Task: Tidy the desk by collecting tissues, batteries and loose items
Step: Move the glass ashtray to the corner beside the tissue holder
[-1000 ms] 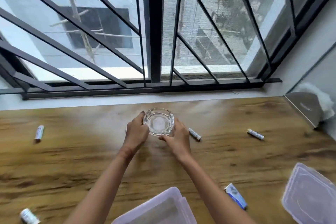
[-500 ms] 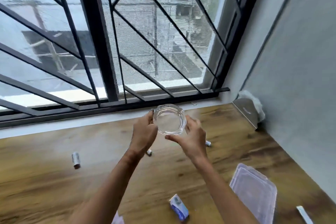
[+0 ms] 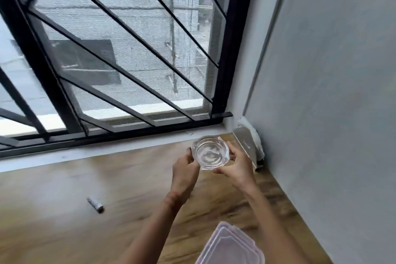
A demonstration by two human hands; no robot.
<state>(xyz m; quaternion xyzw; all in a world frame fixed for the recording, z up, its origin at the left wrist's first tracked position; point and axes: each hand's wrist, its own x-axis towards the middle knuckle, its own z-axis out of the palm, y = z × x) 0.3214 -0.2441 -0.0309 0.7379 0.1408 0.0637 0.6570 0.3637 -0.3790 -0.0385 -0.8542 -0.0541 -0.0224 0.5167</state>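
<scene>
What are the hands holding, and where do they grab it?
A clear glass ashtray, held by its outer rim: the left hand grips the left side and the right hand grips the right.

Your wooden desk [image 3: 53,227] runs under the barred window and ends against the grey wall. Take the metal tissue holder [image 3: 244,146] in the far corner as your landmark, with white tissue [image 3: 256,141] behind it. A battery [image 3: 95,205] lies well to its left, nearer you. A clear plastic lid [image 3: 230,246] sits at your near edge, below the holder.
</scene>
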